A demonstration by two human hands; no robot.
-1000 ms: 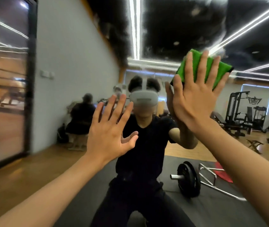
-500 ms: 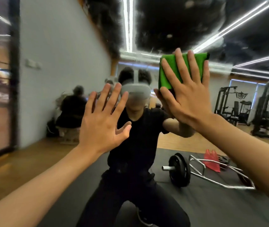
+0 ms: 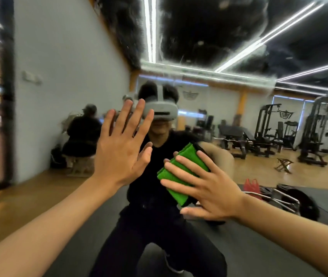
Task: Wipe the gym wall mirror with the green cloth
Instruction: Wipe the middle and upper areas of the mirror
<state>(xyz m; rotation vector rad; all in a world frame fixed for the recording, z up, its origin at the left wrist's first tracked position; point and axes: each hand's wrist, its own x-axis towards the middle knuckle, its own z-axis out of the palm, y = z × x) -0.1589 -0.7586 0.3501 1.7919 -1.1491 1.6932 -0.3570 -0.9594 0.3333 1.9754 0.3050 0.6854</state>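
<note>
Both hands are held flat, fingers spread: the left hand (image 3: 122, 154) appears laid bare on the mirror (image 3: 69, 56), the right hand (image 3: 209, 188) is pressed on the folded green cloth (image 3: 189, 158). Smears could be left by the bare palm; the green cloth, pinned but not gripped, could be dropped mid-stroke. It is trapped between the right hand and the mirror, below-right of the left hand.

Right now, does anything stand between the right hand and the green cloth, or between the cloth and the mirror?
Nothing visible does: the right hand presses the green cloth flat against the mirror.
</note>
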